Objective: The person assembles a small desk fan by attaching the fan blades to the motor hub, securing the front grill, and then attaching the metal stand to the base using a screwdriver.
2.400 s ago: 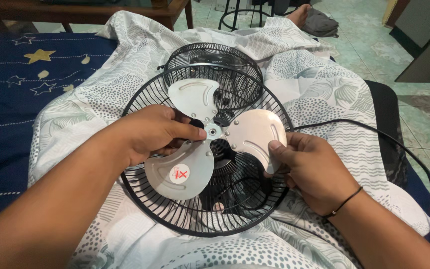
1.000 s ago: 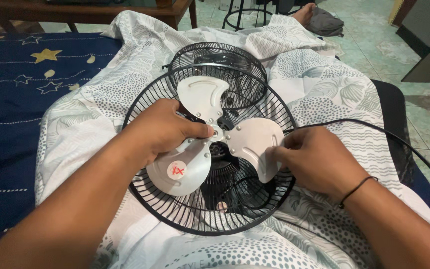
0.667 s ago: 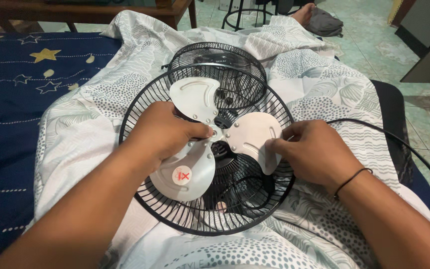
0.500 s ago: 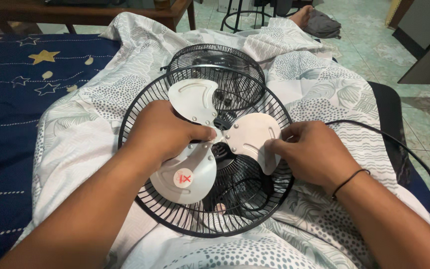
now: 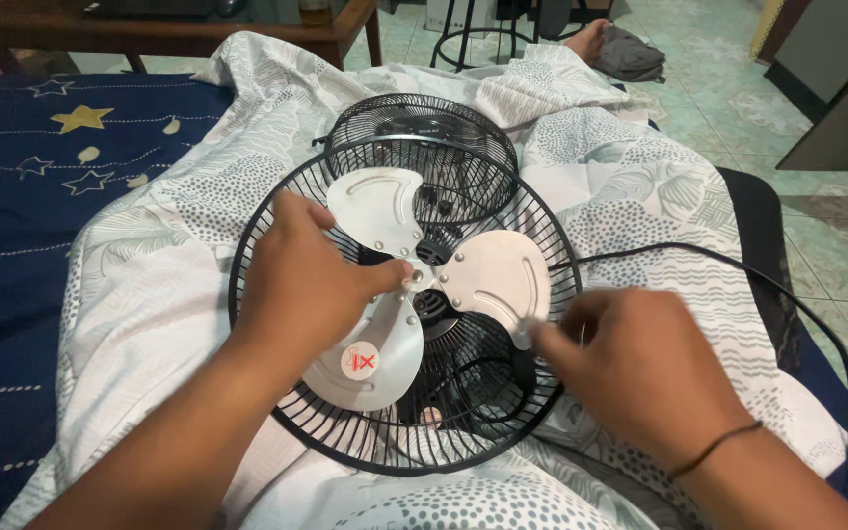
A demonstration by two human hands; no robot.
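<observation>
A three-bladed metal fan blade (image 5: 488,278) with a round sticker lies over the black rear fan guard (image 5: 257,236) on my lap. My left hand (image 5: 296,290) rests on the blade's hub, thumb tip against the centre, fingers spread over the left side. My right hand (image 5: 635,368) is blurred at the right blade's lower edge, its fingertips touching the blade tip. Behind the guard stands a smaller black front grille (image 5: 419,118).
A patterned white and green sheet (image 5: 630,186) covers my lap. A black power cord (image 5: 738,265) curves off to the right. A dark blue cloth with stars (image 5: 41,167) lies at the left. A wooden table (image 5: 149,25) and tiled floor (image 5: 738,88) are beyond.
The blade has turned slightly and my right hand has slid down and toward me along the right blade's edge. My left hand's fingers have opened out while its thumb stays at the hub.
</observation>
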